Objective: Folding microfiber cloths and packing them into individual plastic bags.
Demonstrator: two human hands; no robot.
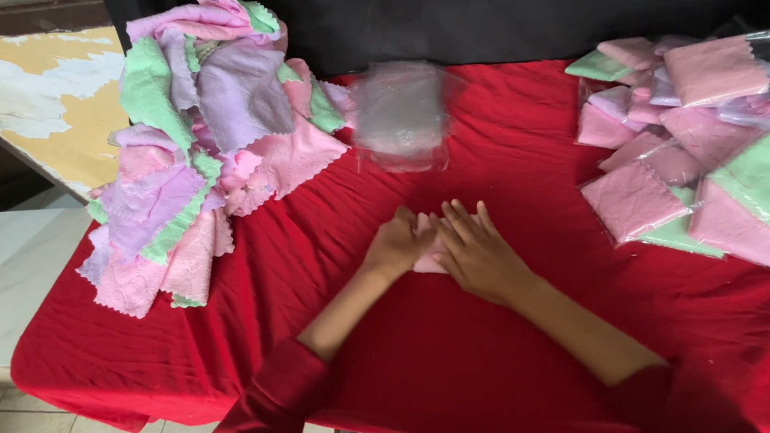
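Red tablecloth (502, 369) fills the view, and the work sits right at its centre. Biggest thing on it is the loose heap of cloths (200, 133) out at ten o'clock: pink, lilac and green squares with zigzag edges, tumbled over each other and spilling down the table's left edge, none of them folded or bagged. By the look of it that heap is what is left to do, and it is a big one

Over at two o'clock lies the finished side, the pile of bagged cloths (702, 144), each folded flat into a square and sealed inside its own clear plastic sleeve, pink and green mostly, overlapping like tiles. A fair number done, then, though the loose heap looks at least as large

At twelve o'clock, just above the hands, a stack of clear bags (401, 115) rests blurred on the cloth; I cannot tell if anything is in them, they look empty

Now the hands, dead centre. The left hand (396, 244) and the right hand (480, 254) lie side by side, touching, both pressed flat with fingers (462, 219) stretched forward and close together. Beneath and between them sits a small pink cloth (428, 260), mostly hidden, only a sliver showing at the heel of the palms. Judging by that, this one is mid-fold, being smoothed down, not yet slipped into a bag
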